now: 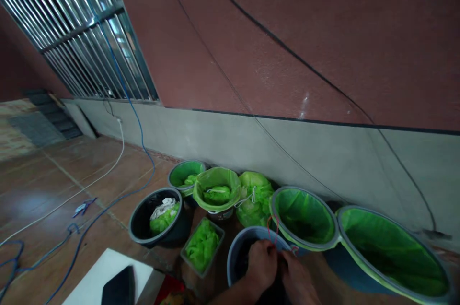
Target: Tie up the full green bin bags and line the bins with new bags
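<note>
My left hand (263,263) is closed over the near side of a grey-blue bucket (235,247), its fingers pinched around a thin pink string (269,226). Close beside it, my right hand (297,278) is closed too, fingertips at the same string; its exact grip is partly hidden. Loops of the string rise above my knuckles. The inside of the bucket looks dark, and my hands cover part of it. Just beyond stands a tub lined with green mesh (304,216).
Another mesh-lined tub (388,247) stands at right. A tied green mesh bag (255,199), a lined bucket (217,185), a dark basin (136,223) and a small box (203,247) holding green mesh are near. A phone (120,286) lies on a white block (97,278). A blue cable (142,132) crosses the floor.
</note>
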A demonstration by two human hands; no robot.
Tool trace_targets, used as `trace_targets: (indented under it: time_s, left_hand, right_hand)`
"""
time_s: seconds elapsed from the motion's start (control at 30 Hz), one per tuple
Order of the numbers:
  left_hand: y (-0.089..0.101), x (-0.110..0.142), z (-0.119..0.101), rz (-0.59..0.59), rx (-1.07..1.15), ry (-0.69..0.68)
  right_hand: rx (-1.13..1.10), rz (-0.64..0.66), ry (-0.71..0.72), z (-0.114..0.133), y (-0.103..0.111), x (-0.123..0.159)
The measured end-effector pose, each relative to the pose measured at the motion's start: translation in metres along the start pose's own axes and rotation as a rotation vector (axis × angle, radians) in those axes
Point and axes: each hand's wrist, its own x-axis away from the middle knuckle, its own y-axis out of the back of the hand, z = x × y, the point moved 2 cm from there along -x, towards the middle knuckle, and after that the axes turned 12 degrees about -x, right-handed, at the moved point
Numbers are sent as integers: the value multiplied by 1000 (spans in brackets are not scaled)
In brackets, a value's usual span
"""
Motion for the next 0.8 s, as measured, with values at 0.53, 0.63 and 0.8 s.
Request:
trace_targets:
  time_s: [0.53, 0.63, 0.8]
  left_hand:
    - [7, 9, 3, 46, -23, -74]
    - [7, 12, 0, -1, -55, -78]
    - [13, 13, -4, -52, -93, -40]
  right_hand:
    - [-70, 161, -234, 22, 24, -8]
    - [-69, 166, -229, 20, 23, -11]
    - [-95, 158, -256, 24, 24, -10]
